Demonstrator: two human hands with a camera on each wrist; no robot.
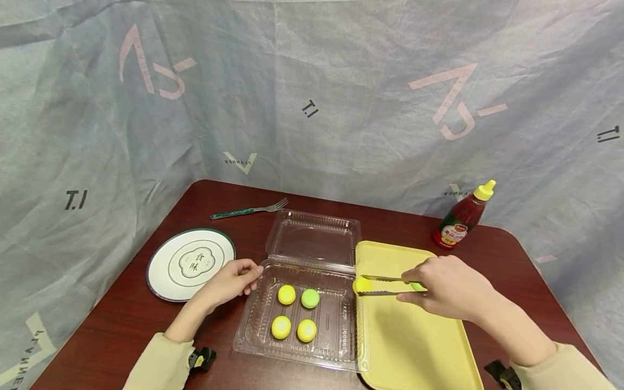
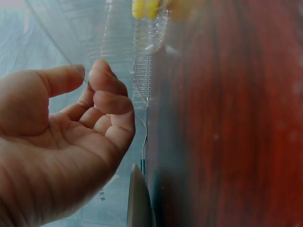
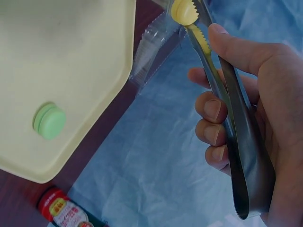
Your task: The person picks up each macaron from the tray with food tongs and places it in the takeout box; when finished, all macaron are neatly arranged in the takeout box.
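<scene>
My right hand (image 1: 450, 287) grips metal tongs (image 3: 241, 137), whose serrated tips hold a yellow macaron (image 1: 362, 285). That macaron is over the tray's left edge, beside the clear plastic container (image 1: 336, 352). With thumb and forefinger, my left hand (image 1: 231, 284) pinches the container's left rim. Inside the open container sit three yellow macarons, one of them the front-left macaron (image 1: 280, 327), and one green macaron (image 1: 310, 298). Another green macaron (image 3: 49, 120) lies on the yellow tray (image 1: 414, 346), mostly hidden behind my right hand in the head view.
A white plate (image 1: 163, 271) with a dark rim is left of my left hand. Behind it lies a fork (image 1: 244, 212) with a green handle. The container's lid (image 1: 314, 238) lies folded back. A red sauce bottle (image 1: 458, 219) stands behind the tray, near the grey cloth backdrop (image 1: 341, 108).
</scene>
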